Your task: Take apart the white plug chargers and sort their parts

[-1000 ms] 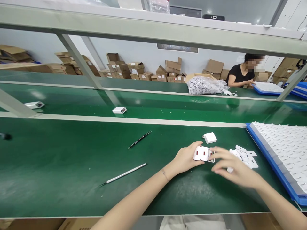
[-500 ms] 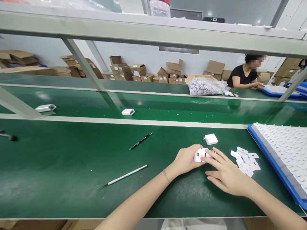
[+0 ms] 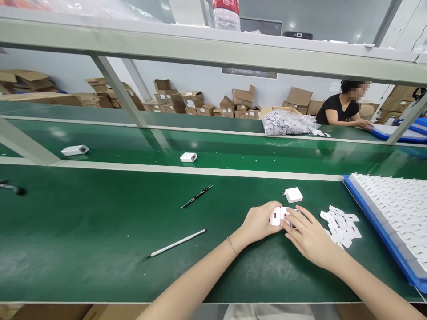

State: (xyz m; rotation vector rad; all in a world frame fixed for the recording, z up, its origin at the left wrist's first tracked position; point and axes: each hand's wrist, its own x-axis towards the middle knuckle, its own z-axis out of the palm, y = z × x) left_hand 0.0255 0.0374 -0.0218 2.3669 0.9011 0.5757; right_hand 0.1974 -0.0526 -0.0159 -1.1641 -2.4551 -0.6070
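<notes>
My left hand [image 3: 262, 222] is closed round a white USB charger [image 3: 275, 216] with a red port in its end face. Pressed side by side with it is a second white charger [image 3: 283, 213], its red port partly covered by fingers. My right hand [image 3: 308, 233] has its fingertips closed on that second charger. Just beyond my hands lies another white charger [image 3: 293, 194] with metal prongs pointing left. To the right of my right hand is a loose pile of flat white plastic pieces [image 3: 340, 226] with slots.
A blue tray [image 3: 376, 226] filled with rows of white parts stands at right. Left of my hands lie a dark pen-like tool [image 3: 196, 196] and a white-handled one [image 3: 178, 243]. White housings [image 3: 188, 157] sit on the belt behind. Across it, a person [image 3: 343, 109] handles a tray.
My right hand's fingers have drawn together and in against the second charger. Two white housings on the belt have shifted right. My left hand has barely moved.
</notes>
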